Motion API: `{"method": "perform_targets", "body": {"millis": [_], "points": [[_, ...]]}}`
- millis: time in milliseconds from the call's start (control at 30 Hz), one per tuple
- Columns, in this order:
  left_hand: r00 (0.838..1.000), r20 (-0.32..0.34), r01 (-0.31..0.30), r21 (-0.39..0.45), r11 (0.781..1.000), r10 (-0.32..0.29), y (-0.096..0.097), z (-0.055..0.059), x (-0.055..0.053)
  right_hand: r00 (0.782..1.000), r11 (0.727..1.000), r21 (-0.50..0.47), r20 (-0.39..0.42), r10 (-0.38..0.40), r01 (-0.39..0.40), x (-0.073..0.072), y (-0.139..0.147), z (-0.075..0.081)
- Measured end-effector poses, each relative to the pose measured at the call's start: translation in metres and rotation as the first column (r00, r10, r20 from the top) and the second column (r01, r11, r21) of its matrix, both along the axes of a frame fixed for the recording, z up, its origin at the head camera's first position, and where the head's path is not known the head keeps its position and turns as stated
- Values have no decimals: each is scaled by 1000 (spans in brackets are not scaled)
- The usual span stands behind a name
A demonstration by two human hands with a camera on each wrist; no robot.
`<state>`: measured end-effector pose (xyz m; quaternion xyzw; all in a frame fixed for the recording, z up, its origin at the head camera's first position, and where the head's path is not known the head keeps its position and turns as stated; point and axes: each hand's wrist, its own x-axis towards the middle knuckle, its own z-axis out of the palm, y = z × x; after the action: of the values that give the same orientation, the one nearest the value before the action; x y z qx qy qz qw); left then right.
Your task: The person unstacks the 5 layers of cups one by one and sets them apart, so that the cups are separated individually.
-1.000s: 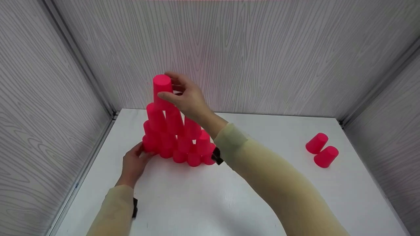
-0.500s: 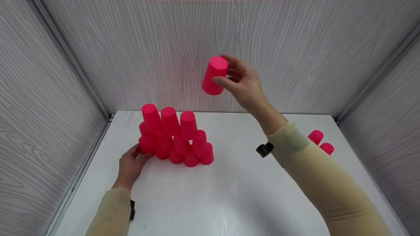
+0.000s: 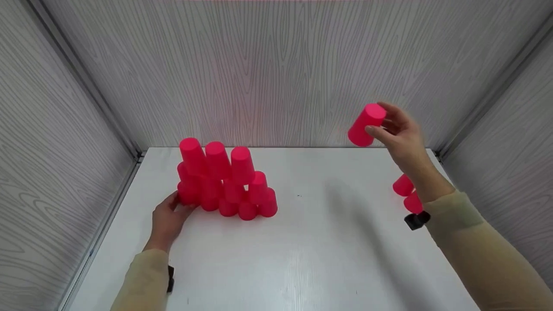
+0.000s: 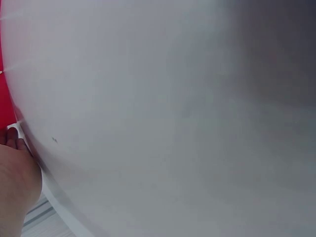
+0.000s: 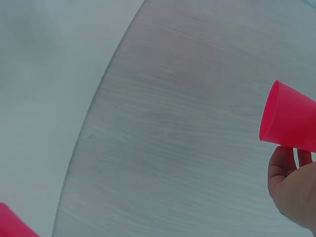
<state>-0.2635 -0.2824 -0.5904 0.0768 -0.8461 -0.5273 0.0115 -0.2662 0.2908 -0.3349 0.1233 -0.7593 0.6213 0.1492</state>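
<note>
A pink plastic cup [image 3: 363, 127], mouth down and tilted, is held high on the right by my right hand [image 3: 402, 136]. Thumb and fingers grip its side, as the right wrist view shows with the same cup [image 5: 291, 118]. On the left, upside-down pink cups [image 3: 233, 190] form a stack of three rows, the top row holding three. My left hand [image 3: 166, 220] grips the lowest cup at the stack's left end [image 3: 188, 194], thumb in front and fingers partly hidden behind. In the left wrist view, that hand [image 4: 19, 173] shows only at the edge beside red cup surface.
Two more pink cups [image 3: 402, 185] stand upside down at the right, partly covered by my right forearm. The white table [image 3: 302, 246] is enclosed by grey wood-grain panels [image 3: 276, 73] at the back and both sides.
My right hand lifted the top cup off the stack and carried it far to the right, lowering it somewhat lately. The left hand stays at the stack's lower left.
</note>
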Motion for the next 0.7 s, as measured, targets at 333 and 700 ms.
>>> {"method": "perform_targets", "body": {"millis": [333, 700], "points": [[1000, 13, -8, 8, 1000, 8, 2, 2, 3, 964, 970, 83, 118, -237, 229, 35, 87, -53], [1000, 16, 3, 27, 1000, -4, 4, 2, 4, 945, 962, 0, 188, -268, 273, 83, 152, -115]]}}
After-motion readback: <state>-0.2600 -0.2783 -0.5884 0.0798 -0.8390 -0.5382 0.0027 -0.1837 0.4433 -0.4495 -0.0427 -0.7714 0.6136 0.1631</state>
